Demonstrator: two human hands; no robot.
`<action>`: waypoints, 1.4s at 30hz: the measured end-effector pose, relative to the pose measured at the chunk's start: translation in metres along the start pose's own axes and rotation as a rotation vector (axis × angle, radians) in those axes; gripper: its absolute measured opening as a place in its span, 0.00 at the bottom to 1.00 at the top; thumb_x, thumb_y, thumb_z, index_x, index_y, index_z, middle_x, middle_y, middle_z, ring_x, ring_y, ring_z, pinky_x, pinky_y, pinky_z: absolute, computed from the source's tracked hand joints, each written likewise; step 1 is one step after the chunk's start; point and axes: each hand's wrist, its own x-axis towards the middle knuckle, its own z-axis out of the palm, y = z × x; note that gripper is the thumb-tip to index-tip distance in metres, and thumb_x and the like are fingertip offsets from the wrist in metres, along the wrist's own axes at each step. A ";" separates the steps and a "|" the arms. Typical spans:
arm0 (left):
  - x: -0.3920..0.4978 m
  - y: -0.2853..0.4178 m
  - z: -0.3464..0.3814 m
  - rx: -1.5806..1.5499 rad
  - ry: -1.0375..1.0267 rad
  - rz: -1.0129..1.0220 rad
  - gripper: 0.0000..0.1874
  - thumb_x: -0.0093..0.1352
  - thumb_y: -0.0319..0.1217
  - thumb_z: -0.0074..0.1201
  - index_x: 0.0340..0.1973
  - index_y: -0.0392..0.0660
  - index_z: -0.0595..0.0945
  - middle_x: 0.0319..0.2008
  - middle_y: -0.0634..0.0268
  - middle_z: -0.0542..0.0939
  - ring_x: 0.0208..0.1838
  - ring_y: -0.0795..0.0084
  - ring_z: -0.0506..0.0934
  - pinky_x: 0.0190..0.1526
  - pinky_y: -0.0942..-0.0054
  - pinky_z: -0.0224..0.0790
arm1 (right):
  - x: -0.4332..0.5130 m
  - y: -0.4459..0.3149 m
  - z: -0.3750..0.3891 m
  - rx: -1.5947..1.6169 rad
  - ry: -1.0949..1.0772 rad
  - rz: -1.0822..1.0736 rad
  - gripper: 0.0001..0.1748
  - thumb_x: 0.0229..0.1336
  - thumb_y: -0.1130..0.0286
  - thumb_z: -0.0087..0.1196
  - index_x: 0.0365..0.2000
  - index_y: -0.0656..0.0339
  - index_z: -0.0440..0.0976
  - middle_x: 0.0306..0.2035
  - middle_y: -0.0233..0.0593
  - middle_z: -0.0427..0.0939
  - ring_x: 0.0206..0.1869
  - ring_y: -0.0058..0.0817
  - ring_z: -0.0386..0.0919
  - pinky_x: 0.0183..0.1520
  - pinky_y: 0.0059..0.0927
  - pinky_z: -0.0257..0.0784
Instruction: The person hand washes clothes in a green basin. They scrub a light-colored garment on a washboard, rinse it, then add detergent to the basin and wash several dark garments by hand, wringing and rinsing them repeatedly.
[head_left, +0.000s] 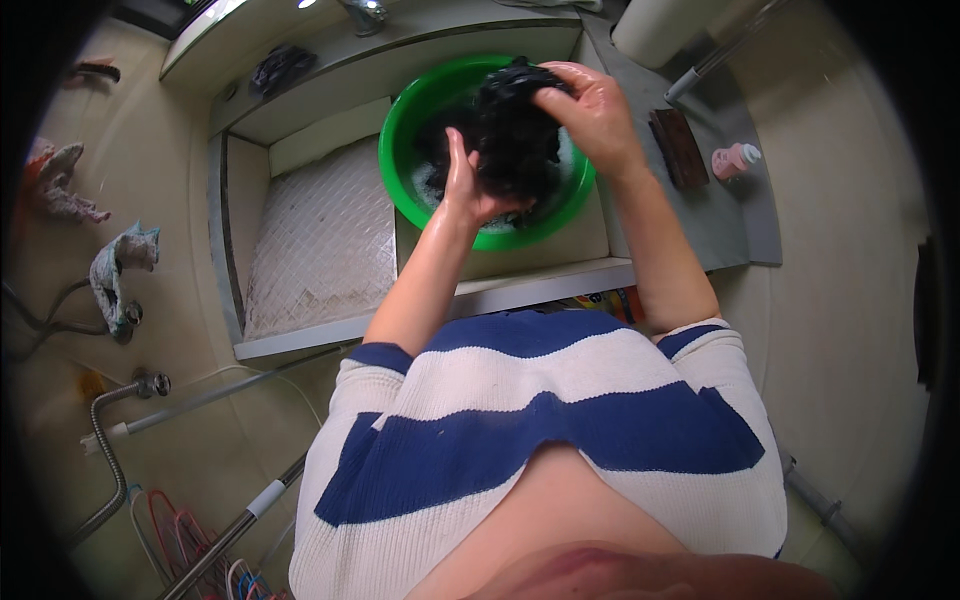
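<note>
A wet black cloth (517, 142) hangs over and into a green plastic basin (391, 161) that holds sudsy water. My right hand (596, 105) grips an upper bunch of the cloth between thumb and fingers, near the basin's far right rim. Lower down, my left hand (472, 184) cups the cloth from the near left side, its thumb pointing up and its fingers partly hidden beneath the fabric. Both hands look wet. The basin stands in the right part of a tiled laundry sink (322, 247).
A chrome faucet (365, 16) rises behind the sink, with a dark crumpled cloth (281, 69) on the ledge. On the right counter are a brown brush or block (679, 148) and a pink bottle (735, 160). Rags (120, 270), a metal hose (112, 450) and hangers (180, 532) are at left.
</note>
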 end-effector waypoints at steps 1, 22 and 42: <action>0.004 0.001 0.002 -0.131 -0.242 0.011 0.49 0.64 0.75 0.36 0.67 0.51 0.65 0.69 0.52 0.61 0.70 0.46 0.60 0.62 0.32 0.52 | -0.005 -0.013 0.011 -0.022 -0.026 -0.009 0.12 0.52 0.72 0.58 0.36 0.70 0.80 0.33 0.37 0.83 0.35 0.21 0.79 0.41 0.26 0.75; 0.013 0.063 -0.044 1.595 0.663 0.820 0.37 0.61 0.46 0.66 0.63 0.46 0.71 0.45 0.41 0.79 0.50 0.42 0.77 0.52 0.55 0.72 | 0.015 0.209 -0.028 -0.905 0.088 0.205 0.22 0.56 0.55 0.59 0.46 0.58 0.77 0.47 0.55 0.77 0.48 0.52 0.76 0.49 0.47 0.73; 0.024 0.041 -0.073 0.309 0.374 0.117 0.44 0.67 0.71 0.36 0.70 0.58 0.62 0.72 0.58 0.59 0.74 0.53 0.54 0.63 0.23 0.39 | 0.004 0.166 0.037 -0.559 -0.070 0.069 0.19 0.37 0.60 0.71 0.18 0.61 0.73 0.26 0.43 0.73 0.33 0.44 0.72 0.39 0.41 0.67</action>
